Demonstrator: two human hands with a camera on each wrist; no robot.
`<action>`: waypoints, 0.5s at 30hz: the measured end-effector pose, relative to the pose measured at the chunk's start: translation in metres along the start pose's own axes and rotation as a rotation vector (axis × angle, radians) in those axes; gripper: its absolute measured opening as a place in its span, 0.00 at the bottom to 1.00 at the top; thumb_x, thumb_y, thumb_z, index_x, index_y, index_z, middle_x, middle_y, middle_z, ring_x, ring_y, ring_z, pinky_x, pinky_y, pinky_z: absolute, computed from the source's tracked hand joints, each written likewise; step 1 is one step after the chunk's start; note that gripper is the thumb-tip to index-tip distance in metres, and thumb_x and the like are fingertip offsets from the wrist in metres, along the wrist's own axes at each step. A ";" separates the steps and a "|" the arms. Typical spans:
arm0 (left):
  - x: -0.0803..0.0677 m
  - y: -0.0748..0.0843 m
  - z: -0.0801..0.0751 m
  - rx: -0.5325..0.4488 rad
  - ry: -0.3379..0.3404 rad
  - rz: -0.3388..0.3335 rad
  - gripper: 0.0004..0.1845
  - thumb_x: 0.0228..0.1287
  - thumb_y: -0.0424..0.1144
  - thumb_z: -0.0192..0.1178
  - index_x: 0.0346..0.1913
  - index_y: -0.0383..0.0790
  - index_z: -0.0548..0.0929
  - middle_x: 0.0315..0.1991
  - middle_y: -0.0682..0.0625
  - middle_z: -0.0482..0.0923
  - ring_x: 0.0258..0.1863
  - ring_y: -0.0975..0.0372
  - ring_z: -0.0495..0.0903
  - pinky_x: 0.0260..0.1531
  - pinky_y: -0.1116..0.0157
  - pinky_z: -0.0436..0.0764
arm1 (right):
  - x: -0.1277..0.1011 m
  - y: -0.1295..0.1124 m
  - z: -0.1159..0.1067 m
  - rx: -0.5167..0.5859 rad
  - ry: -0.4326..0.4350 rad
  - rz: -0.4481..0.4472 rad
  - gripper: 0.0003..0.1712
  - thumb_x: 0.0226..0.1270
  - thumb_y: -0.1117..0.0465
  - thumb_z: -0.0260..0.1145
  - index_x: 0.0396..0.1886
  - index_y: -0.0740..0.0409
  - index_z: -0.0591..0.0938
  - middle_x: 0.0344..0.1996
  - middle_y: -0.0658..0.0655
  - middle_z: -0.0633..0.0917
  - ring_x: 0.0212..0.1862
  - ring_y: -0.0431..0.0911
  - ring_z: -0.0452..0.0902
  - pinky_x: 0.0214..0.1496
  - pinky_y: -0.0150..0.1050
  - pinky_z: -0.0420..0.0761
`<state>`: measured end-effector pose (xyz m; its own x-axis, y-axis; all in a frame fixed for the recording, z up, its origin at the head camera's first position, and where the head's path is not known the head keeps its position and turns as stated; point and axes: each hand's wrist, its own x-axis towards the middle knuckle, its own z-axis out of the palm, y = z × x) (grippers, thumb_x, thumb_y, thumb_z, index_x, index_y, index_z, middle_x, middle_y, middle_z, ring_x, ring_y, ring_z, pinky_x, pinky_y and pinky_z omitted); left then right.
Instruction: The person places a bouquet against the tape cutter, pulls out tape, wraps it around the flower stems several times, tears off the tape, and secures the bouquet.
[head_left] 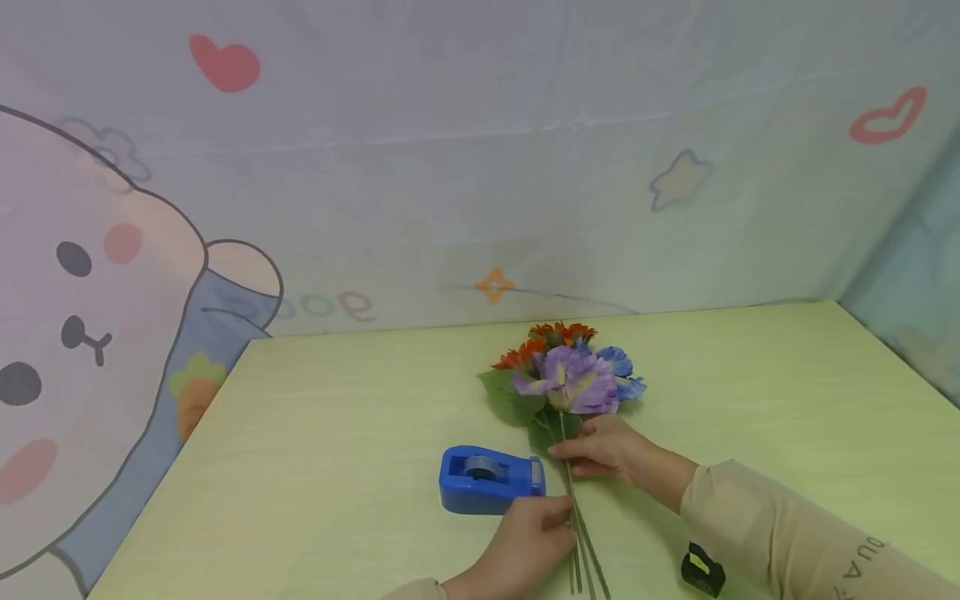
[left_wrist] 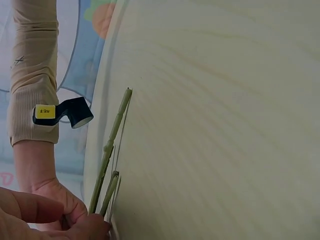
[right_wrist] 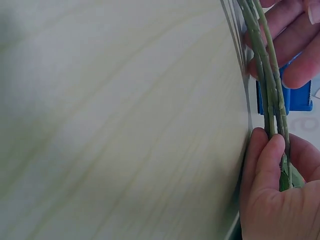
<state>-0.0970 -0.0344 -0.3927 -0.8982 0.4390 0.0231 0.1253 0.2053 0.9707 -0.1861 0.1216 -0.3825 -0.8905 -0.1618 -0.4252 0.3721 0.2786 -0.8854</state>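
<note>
A bunch of flowers (head_left: 573, 379), purple, blue and orange with green leaves, lies toward the middle of the table, blooms pointing away. My right hand (head_left: 607, 454) pinches the long green stems (right_wrist: 270, 85) just below the leaves, thumb and fingers on either side in the right wrist view. Lower down, my left hand (head_left: 525, 546) has its fingers curled about the same stems. Cut stem ends (left_wrist: 129, 91) stick out past that hand in the left wrist view. A blue tape dispenser (head_left: 487, 479) with a roll in it stands just beyond the left hand.
A pale yellow-green table (head_left: 337, 433) bears everything. Behind it hangs a printed cloth (head_left: 420, 167) with a cartoon bear at the left. A black band with a yellow label (left_wrist: 46, 111) sits at the right sleeve cuff.
</note>
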 end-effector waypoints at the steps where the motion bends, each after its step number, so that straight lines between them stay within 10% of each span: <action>1: 0.000 0.000 0.000 0.018 0.002 0.003 0.15 0.52 0.22 0.53 0.43 0.31 0.84 0.38 0.46 0.82 0.33 0.69 0.71 0.35 0.75 0.70 | 0.000 0.001 0.000 0.005 0.003 0.002 0.14 0.54 0.68 0.70 0.25 0.62 0.71 0.21 0.52 0.75 0.18 0.38 0.75 0.26 0.30 0.79; 15: -0.002 0.003 -0.009 0.120 -0.024 0.038 0.08 0.55 0.23 0.51 0.31 0.32 0.80 0.19 0.56 0.67 0.23 0.71 0.63 0.26 0.75 0.65 | -0.003 -0.001 0.000 -0.027 0.006 0.009 0.13 0.54 0.62 0.72 0.25 0.62 0.75 0.21 0.51 0.75 0.19 0.38 0.73 0.26 0.31 0.79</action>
<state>-0.0985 -0.0423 -0.3876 -0.8816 0.4691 0.0516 0.2094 0.2908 0.9336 -0.1836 0.1214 -0.3799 -0.8891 -0.1533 -0.4314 0.3725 0.3056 -0.8763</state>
